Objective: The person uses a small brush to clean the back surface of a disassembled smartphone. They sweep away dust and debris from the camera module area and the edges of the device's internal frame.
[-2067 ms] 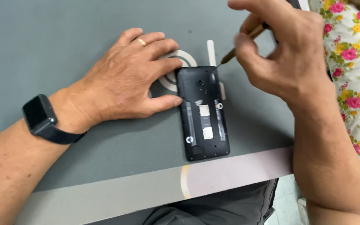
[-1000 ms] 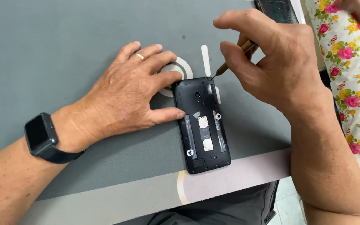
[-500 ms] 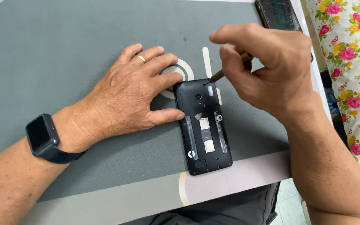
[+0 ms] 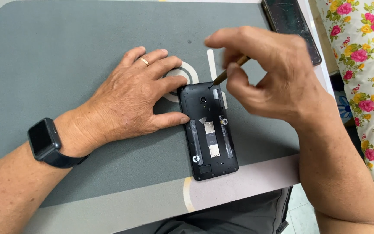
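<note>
A large grey rubber work mat [image 4: 66,47] with rounded corners is spread over the pale table [image 4: 256,182], and printed white markings are seen on it: a ring [image 4: 190,71] beside the left fingers and a short upright bar [image 4: 211,60] just above the phone. On the mat's near right part, a black smartphone with its back cover removed [image 4: 211,132] is laid flat, its long axis running away from the person and tilted slightly, the camera end farthest. Small silver card slots and a white label strip are exposed in its middle.

The phone's left edge is pressed by the left hand [image 4: 130,102], which is spread flat on the mat, thumb and forefinger touching the casing; a gold ring and a dark square wrist watch [image 4: 44,141] are worn. The right hand [image 4: 273,82] is closed around a thin brown-handled screwdriver [image 4: 228,71], whose tip is set at the phone's top right corner. A second dark slab-like device [image 4: 288,21] lies at the mat's far right edge. Floral fabric [image 4: 364,65] is seen at right.
</note>
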